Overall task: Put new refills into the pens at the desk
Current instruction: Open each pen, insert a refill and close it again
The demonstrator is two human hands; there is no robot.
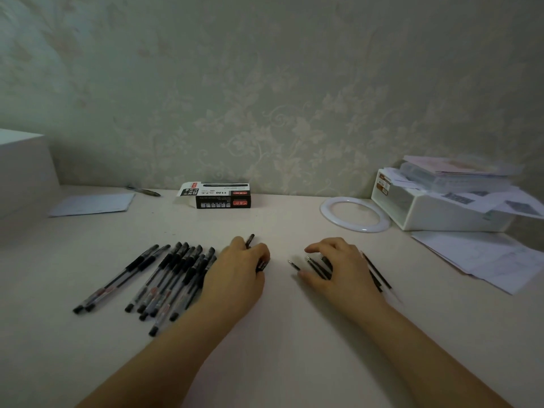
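Two hands at a desk [294,334] among pens and refills.

The left hand [238,269] curls its fingers round one pen [250,240], whose dark end sticks out past the knuckles. Just beside that hand, to its left, lies a heap of pens [164,278], about ten; they overlap, so the exact count cannot be told. The right hand [338,266] rests on a small bunch of refills [316,267], fingers bent loosely over them; whether it grips any cannot be told. About three refill tips show under the fingers, and two more refills lie at the hand's right side. At the wall stand one pen box [220,197], one loose pen [144,191], one white ring [354,214] and one paper-filled tray [435,213].
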